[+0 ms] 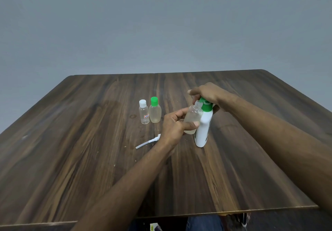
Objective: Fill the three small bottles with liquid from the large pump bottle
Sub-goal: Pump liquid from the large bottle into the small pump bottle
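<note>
The large white pump bottle [203, 130] with a green pump head [206, 104] stands on the dark wooden table [89, 158]. My right hand [208, 94] rests on top of the pump head. My left hand [174, 128] holds an uncapped small clear bottle [193, 117], tilted so its open neck sits right by the pump head. To the left stand two capped small bottles side by side: one with a white cap [143, 113] and one with a green cap [155, 111].
A white spray cap with a dip tube [148, 142] lies on the table just left of my left wrist. A grey wall rises behind the far table edge. Below the near edge, a knee in blue jeans [203, 222] shows.
</note>
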The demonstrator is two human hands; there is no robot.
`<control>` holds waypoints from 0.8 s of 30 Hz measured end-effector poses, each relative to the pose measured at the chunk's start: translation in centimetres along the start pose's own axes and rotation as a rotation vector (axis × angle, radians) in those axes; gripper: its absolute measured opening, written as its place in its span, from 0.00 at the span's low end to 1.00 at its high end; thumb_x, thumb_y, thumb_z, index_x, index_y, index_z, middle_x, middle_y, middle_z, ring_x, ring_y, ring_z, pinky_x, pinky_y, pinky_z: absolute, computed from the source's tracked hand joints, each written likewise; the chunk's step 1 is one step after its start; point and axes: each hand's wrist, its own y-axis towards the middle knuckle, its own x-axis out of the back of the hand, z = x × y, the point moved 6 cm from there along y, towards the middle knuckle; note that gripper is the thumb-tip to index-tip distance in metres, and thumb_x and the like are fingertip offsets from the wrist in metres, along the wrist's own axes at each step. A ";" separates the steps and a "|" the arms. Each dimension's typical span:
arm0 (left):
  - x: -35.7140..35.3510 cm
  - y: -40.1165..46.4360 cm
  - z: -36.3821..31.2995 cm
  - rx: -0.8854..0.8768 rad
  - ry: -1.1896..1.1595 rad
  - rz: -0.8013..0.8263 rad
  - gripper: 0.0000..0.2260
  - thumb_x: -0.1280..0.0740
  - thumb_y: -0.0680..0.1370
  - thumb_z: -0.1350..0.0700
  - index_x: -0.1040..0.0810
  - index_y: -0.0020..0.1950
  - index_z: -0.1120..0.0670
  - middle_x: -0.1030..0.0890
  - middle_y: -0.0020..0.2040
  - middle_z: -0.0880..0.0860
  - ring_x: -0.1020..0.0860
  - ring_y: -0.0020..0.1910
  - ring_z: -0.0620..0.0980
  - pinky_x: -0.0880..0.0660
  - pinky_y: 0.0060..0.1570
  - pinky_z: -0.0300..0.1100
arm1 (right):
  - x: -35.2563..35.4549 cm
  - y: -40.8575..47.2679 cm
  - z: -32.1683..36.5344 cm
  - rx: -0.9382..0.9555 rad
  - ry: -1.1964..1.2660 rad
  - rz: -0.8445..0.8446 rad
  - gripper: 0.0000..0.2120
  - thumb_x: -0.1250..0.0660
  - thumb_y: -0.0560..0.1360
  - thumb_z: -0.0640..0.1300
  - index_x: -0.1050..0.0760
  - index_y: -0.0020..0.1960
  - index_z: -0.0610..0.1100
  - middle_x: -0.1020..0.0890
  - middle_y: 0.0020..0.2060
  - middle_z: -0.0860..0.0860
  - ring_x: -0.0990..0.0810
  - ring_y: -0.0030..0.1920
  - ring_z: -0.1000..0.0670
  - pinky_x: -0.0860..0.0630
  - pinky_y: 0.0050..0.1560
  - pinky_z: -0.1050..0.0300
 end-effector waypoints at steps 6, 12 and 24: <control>0.0 0.0 0.0 0.001 -0.006 -0.004 0.19 0.29 0.69 0.70 0.20 0.58 0.57 0.17 0.44 0.53 0.20 0.38 0.42 0.24 0.34 0.35 | 0.2 -0.5 0.4 -0.005 0.026 0.053 0.23 0.32 0.75 0.65 0.22 0.41 0.44 0.15 0.41 0.46 0.18 0.39 0.44 0.21 0.43 0.50; 0.1 0.1 0.2 0.005 -0.002 -0.008 0.20 0.29 0.69 0.70 0.20 0.59 0.58 0.17 0.44 0.52 0.20 0.38 0.42 0.24 0.34 0.35 | 0.0 -0.2 0.2 -0.016 0.003 0.033 0.18 0.32 0.76 0.59 0.22 0.42 0.43 0.17 0.37 0.47 0.19 0.34 0.45 0.23 0.38 0.54; 0.0 0.1 0.2 -0.006 -0.006 -0.006 0.19 0.29 0.69 0.71 0.20 0.57 0.56 0.17 0.43 0.51 0.20 0.39 0.42 0.23 0.35 0.36 | 0.0 -0.6 0.5 -0.003 0.023 0.078 0.22 0.32 0.75 0.63 0.24 0.37 0.44 0.16 0.40 0.45 0.18 0.38 0.44 0.20 0.45 0.49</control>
